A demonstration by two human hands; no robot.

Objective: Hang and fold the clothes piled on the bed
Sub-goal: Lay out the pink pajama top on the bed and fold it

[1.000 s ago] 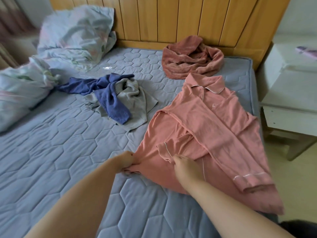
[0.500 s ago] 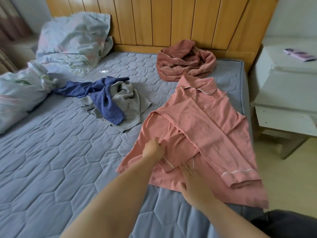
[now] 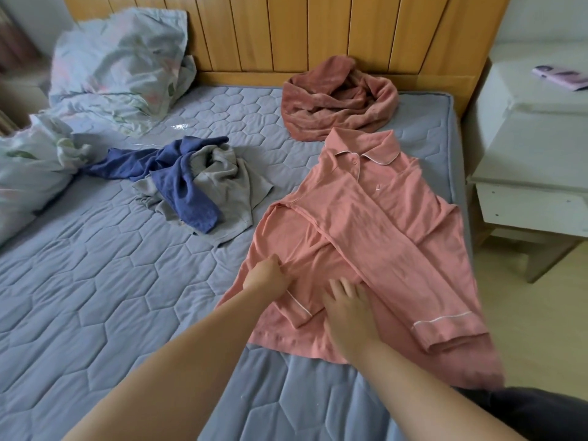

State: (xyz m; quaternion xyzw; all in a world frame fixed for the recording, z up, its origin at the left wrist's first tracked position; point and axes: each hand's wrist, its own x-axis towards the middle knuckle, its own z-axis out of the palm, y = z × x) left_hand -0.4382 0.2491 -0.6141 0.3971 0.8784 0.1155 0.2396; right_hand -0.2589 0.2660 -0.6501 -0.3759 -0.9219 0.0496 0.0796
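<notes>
Bed [image 3: 95, 297] fills the frame, pink pajama shirt [image 3: 375, 224] spread at center right, left hand [image 3: 267, 275] pinching its folded sleeve while right hand [image 3: 345, 300] presses flat beside it, fingers spread.

A home bedroom. A bed with a grey-blue quilted mattress cover [image 3: 95, 281] stands against a headboard of vertical honey-coloured wooden planks [image 3: 318, 30]. Rumpled pale floral pillows [image 3: 117, 62] lie at its head, and a white bedside cabinet [image 3: 534, 154] stands just beside it on pale flooring.
</notes>
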